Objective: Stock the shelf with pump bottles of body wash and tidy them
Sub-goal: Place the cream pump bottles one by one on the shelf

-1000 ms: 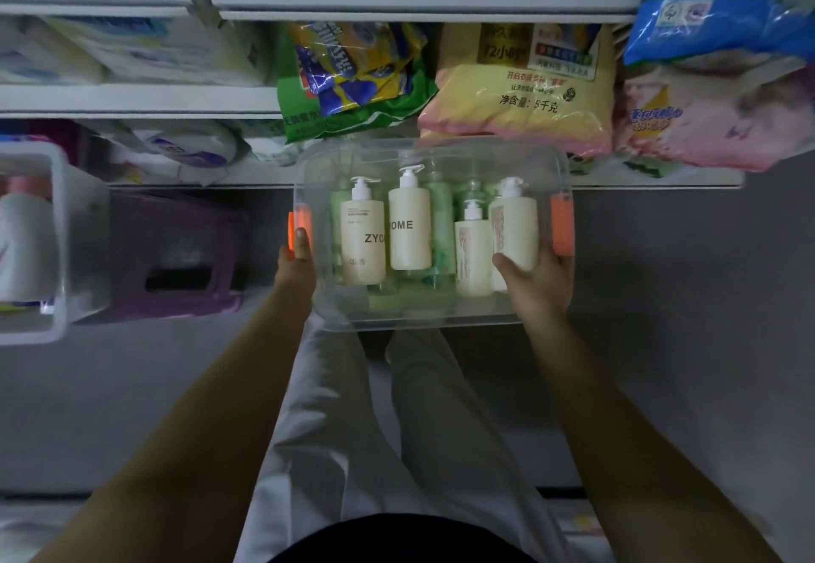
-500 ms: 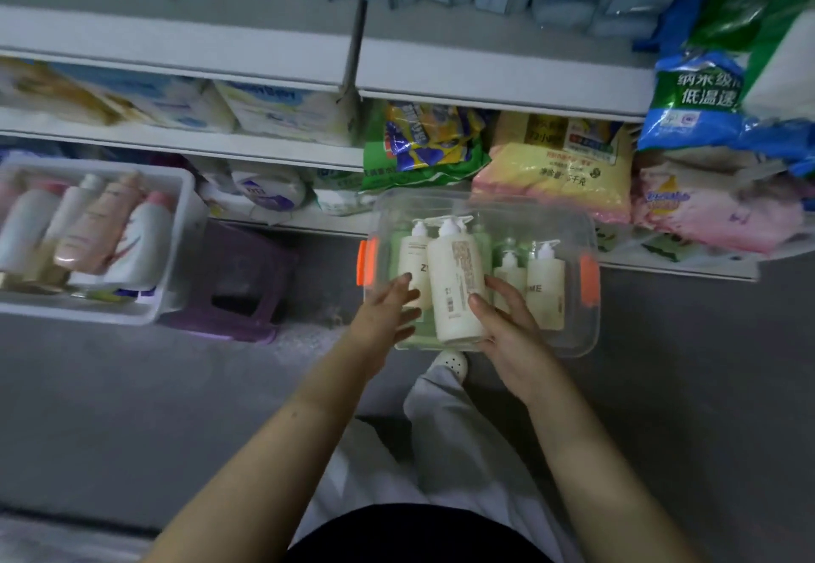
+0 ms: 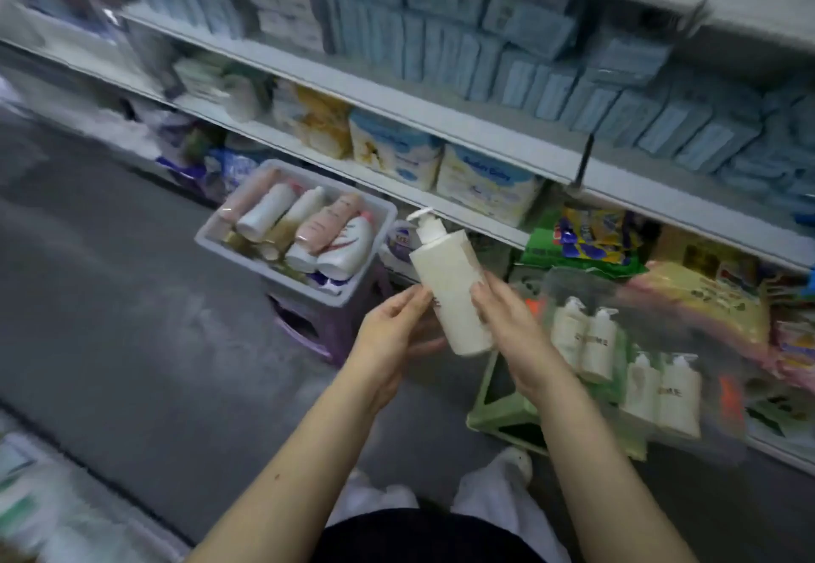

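While the bottle (image 3: 450,284) is held tipped in the air near the shelf (image 3: 441,121), its sides are gripped by the left hand (image 3: 397,328) and right hand (image 3: 507,320). Stocking seems begun; next a free spot must be found and the bottle stood up.

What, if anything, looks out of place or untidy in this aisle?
The bottles in the grey bin on the purple stool lie heaped on their sides; the pump bottles in the clear bin stand upright. No spill shows.
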### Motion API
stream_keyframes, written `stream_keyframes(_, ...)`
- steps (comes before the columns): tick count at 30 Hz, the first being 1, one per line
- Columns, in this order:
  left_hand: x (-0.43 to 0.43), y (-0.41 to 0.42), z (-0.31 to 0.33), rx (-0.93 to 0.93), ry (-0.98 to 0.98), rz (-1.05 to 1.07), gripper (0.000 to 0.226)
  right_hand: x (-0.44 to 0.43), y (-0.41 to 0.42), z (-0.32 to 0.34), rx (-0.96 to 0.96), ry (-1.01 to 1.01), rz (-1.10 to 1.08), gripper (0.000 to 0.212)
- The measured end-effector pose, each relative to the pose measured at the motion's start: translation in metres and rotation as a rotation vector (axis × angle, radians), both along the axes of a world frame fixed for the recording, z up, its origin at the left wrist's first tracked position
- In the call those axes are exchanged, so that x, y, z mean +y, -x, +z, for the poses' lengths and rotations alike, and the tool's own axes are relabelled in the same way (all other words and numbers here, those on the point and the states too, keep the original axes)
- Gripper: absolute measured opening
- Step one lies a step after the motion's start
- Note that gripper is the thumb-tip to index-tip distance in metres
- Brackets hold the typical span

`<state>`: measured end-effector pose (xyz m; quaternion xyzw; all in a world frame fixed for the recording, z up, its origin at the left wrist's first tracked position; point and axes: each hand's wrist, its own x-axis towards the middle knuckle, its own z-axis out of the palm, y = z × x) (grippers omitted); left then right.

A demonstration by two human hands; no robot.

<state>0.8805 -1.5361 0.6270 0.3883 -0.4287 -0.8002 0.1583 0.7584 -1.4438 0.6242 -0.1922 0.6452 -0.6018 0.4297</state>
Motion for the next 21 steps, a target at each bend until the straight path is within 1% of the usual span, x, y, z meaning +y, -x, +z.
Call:
stream_keyframes(2,-0.025,-0.037,0.019,0.009,0.083,0.065,0.019,-0.03,-0.032,0.016,0.068,0.032,0.076,0.037)
stream_keyframes(3,-0.037,-0.052,0.028,0.013,0.12,0.088,0.018,-0.044,-0.045,0.024,0.072,0.054,0.091,0.042)
stream_keyframes(6,-0.068,-0.084,0.049,0.038,0.203,0.15,0.019,-0.082,-0.066,0.04,-0.006,0.131,0.037,0.054)
stream_keyframes(7,-0.078,-0.091,0.055,0.046,0.228,0.162,0.018,-0.094,-0.071,0.045,-0.049,0.137,0.031,0.055)
stream_keyframes(10,-0.105,-0.101,0.069,0.065,0.252,0.164,0.018,-0.131,-0.082,0.05,-0.171,0.132,0.08,0.045)
stream_keyframes(11,-0.115,-0.103,0.072,0.051,0.267,0.163,0.021,-0.143,-0.084,0.051,-0.188,0.121,0.107,0.045)
stream_keyframes(12,-0.126,-0.104,0.074,0.033,0.282,0.163,0.022,-0.154,-0.086,0.053,-0.197,0.112,0.137,0.05)
stream_keyframes(14,-0.15,-0.107,0.076,0.016,0.297,0.151,0.023,-0.177,-0.085,0.053,-0.21,0.095,0.201,0.068)
stream_keyframes(15,-0.163,-0.108,0.077,0.015,0.303,0.137,0.022,-0.188,-0.084,0.052,-0.222,0.089,0.222,0.071)
stream_keyframes(18,-0.203,-0.104,0.086,-0.004,0.335,0.125,0.019,-0.227,-0.079,0.047,-0.347,0.132,0.214,0.066)
stream_keyframes(21,-0.245,-0.096,0.096,-0.022,0.354,0.177,0.017,-0.269,-0.069,0.049,-0.432,0.188,0.239,0.067)
